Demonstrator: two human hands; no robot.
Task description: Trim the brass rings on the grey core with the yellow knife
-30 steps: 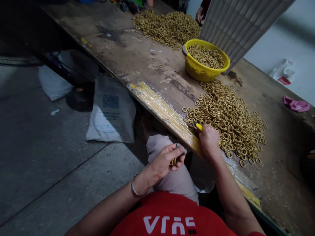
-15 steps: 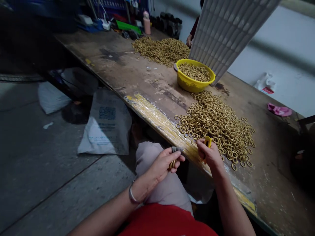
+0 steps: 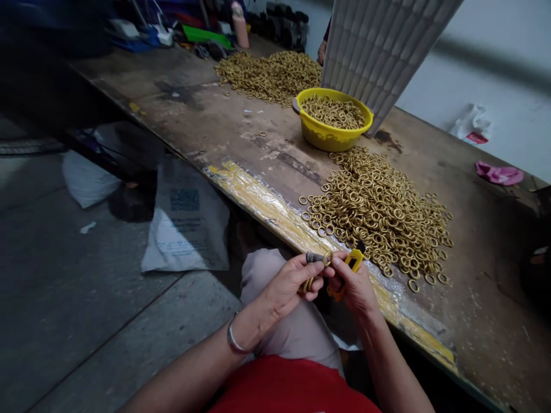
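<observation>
My left hand (image 3: 293, 282) is closed on several brass-coloured rings (image 3: 306, 285) held in its curled fingers. A dark covering (image 3: 315, 257) wraps its forefinger. One more ring (image 3: 327, 258) sits at the fingertips, where both hands meet. My right hand (image 3: 353, 285) grips a yellow utility knife (image 3: 354, 261), its dark tip pointing up and away from me. That hand's thumb and forefinger also touch the single ring. Just beyond the hands, a loose pile of rings (image 3: 379, 212) spreads over the table.
A yellow basin (image 3: 329, 137) full of rings stands on the worn wooden table (image 3: 206, 123). Behind it are a second ring pile (image 3: 275, 74) and a leaning grey ribbed panel (image 3: 379, 51). A pink cloth (image 3: 499, 173) lies right. White sacks (image 3: 189, 229) stand on the floor.
My right hand has moved left from the pile's edge to my left hand, bringing a ring between the fingertips. The knife came along with it. The view has shifted slightly.
</observation>
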